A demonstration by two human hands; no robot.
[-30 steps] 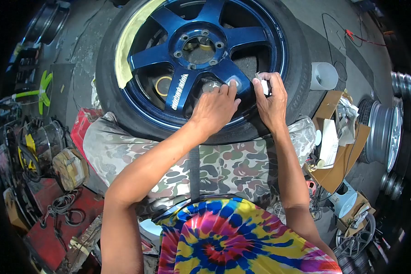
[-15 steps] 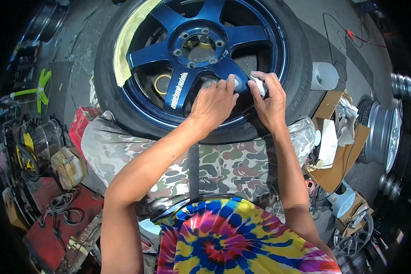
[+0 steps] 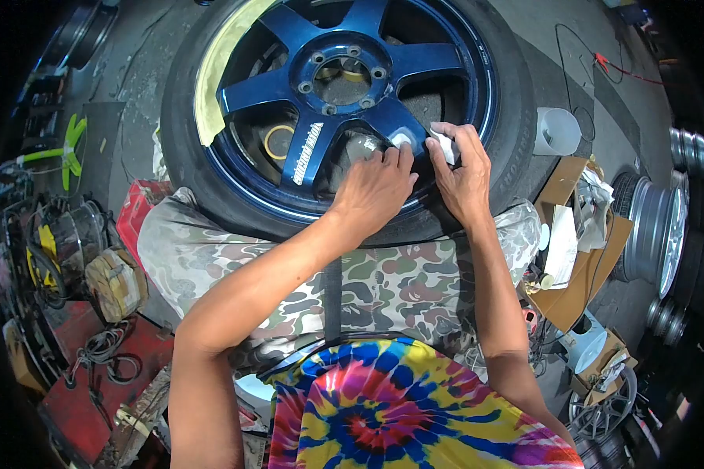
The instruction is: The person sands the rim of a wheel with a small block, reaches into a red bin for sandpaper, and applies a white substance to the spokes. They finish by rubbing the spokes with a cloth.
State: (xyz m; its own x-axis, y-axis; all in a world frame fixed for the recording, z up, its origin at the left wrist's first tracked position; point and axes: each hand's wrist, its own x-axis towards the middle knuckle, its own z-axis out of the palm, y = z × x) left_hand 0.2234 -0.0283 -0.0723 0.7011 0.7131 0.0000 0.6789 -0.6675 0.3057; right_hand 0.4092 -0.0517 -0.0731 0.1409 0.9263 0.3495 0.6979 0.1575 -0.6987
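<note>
A blue wheel rim (image 3: 434, 59) with several spokes and bolt holes lies face up inside a black tyre (image 3: 181, 102). My left hand (image 3: 375, 187) rests its bent fingertips on the lower right spoke, beside a pale, whitish patch (image 3: 401, 137); nothing shows in its fingers. At the outer end of that spoke, my right hand (image 3: 468, 176) pinches a small folded white sheet (image 3: 444, 145) between thumb and fingers. White lettering (image 3: 307, 154) marks the neighbouring spoke. Yellow masking tape (image 3: 210, 86) covers the rim's left edge.
The tyre lies against my camouflage trousers (image 3: 399, 281). A white bucket (image 3: 557, 131) and an open cardboard box (image 3: 575, 293) stand at the right, near a silver wheel (image 3: 653, 234). At the left are a red metal box (image 3: 94, 391) with a cable and a bright green stand (image 3: 72, 152).
My left hand has slid slightly down and right along the spoke, uncovering more of the pale patch. My right hand stays almost still with the folded sheet.
</note>
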